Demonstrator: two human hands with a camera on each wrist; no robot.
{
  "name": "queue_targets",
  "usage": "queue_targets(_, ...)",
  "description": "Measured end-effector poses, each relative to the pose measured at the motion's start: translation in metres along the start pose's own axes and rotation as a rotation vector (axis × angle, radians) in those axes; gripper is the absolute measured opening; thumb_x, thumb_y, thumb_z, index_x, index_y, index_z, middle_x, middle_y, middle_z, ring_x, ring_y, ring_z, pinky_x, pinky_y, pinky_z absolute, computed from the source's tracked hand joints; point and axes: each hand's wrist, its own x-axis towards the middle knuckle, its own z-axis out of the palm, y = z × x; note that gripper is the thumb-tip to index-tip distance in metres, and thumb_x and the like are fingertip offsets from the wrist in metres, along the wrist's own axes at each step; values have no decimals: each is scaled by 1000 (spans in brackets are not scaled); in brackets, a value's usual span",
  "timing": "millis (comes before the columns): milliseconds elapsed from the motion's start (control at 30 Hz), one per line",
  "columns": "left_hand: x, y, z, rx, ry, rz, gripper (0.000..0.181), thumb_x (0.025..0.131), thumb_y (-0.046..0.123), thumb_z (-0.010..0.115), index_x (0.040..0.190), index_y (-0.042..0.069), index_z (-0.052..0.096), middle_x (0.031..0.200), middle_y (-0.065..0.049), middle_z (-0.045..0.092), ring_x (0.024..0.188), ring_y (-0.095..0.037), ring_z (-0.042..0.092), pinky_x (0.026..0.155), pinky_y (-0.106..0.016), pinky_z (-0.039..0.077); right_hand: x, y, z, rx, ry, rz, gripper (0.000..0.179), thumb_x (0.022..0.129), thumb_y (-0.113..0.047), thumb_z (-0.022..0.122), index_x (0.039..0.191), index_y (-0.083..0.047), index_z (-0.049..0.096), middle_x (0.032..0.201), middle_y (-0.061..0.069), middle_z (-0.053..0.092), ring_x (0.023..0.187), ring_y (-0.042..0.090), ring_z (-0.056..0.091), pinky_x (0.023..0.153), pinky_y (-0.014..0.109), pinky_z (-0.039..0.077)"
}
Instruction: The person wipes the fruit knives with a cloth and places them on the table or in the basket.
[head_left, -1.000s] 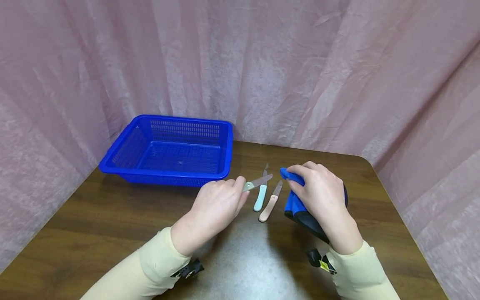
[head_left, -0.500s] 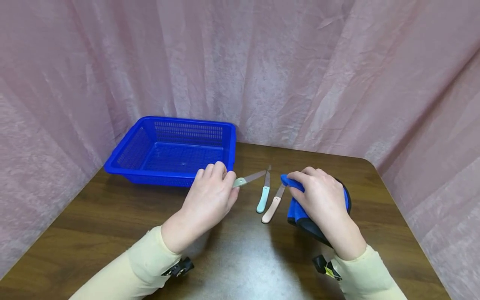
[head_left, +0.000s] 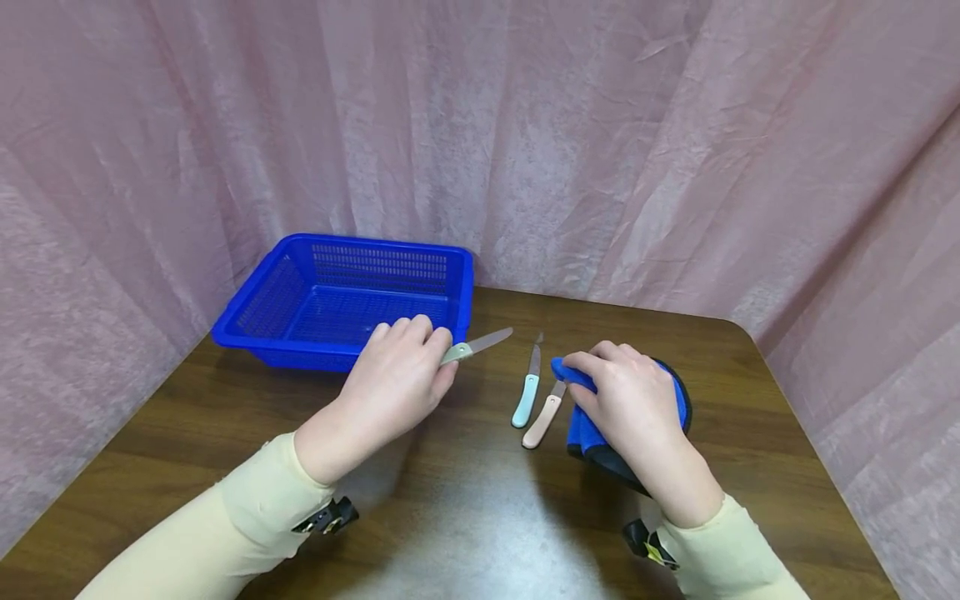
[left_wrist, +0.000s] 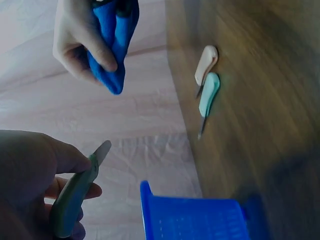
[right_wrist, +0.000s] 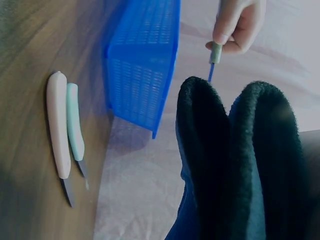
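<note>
My left hand grips a small fruit knife by its pale green handle. The blade points up to the right, and the hand overlaps the basket's front right corner in the head view. In the left wrist view the thumb lies along that green handle. My right hand pinches a folded blue cloth with black edging; its folds fill much of the right wrist view. Between the hands, a turquoise-handled knife and a peach-handled knife lie side by side on the table. The cloth overlaps the peach one's blade tip.
A blue plastic basket with perforated walls stands at the back left of the brown wooden table. Nothing shows inside it. Pink curtains hang behind the table and along its sides.
My left hand has drawn the green-handled knife left, away from above the two lying knives and to the basket's front. My right hand keeps its hold on the cloth, shifting only slightly.
</note>
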Motion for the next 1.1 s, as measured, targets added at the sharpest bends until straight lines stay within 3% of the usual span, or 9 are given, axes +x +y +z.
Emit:
queue_targets(300, 8, -21, -4, -40, -36, -48, 26, 95, 17, 83, 86, 6, 61, 76, -7, 54, 67, -34, 57, 59, -46, 47, -2, -1, 10, 36, 29, -44, 28, 93, -14, 88, 119, -21, 86, 108, 3, 78, 96, 27, 72, 76, 48, 59)
queue_targets(633, 24, -43, 4, -98, -206, -232, 25, 100, 21, 74, 85, 11, 58, 71, -3, 55, 61, -28, 56, 52, -49, 49, -4, 0, 17, 32, 28, -69, 28, 91, -17, 93, 118, -22, 86, 105, 3, 78, 94, 25, 72, 74, 45, 60)
queue_targets(933, 49, -67, 14, -111, -258, -314, 24, 102, 27, 68, 88, 11, 58, 71, -4, 59, 59, -29, 58, 54, -53, 50, -5, 1, 16, 44, 26, -54, 27, 91, -19, 92, 118, -22, 86, 104, 2, 77, 92, 23, 71, 71, 43, 58)
queue_targets(1100, 60, -77, 22, -99, -322, -351, 22, 102, 27, 65, 91, 10, 57, 74, -6, 62, 63, -31, 59, 58, -56, 52, -7, 2, 17, 41, 21, -51, 27, 92, -18, 91, 118, -22, 86, 105, 1, 78, 92, 23, 71, 72, 44, 58)
